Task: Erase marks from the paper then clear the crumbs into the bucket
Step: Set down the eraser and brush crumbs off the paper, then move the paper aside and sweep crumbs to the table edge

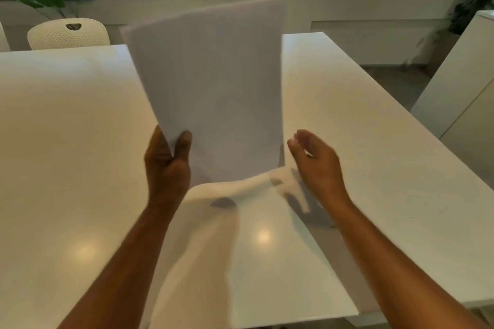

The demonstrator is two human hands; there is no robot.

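Note:
A white sheet of paper (211, 88) stands lifted nearly upright above the white table (66, 141). My left hand (168, 165) pinches its lower left edge, thumb on the near face. The sheet's bottom edge curls toward me and is motion-blurred. My right hand (318, 165) hovers just right of the lower right corner with relaxed fingers, holding nothing that I can make out. A small bright speck shows at its palm. No eraser, crumbs or bucket are in view.
A white perforated chair (68, 33) stands behind the table at the far left. A white cabinet (459, 93) is at the right, across a strip of floor. Windows and potted plants (48, 2) line the far wall.

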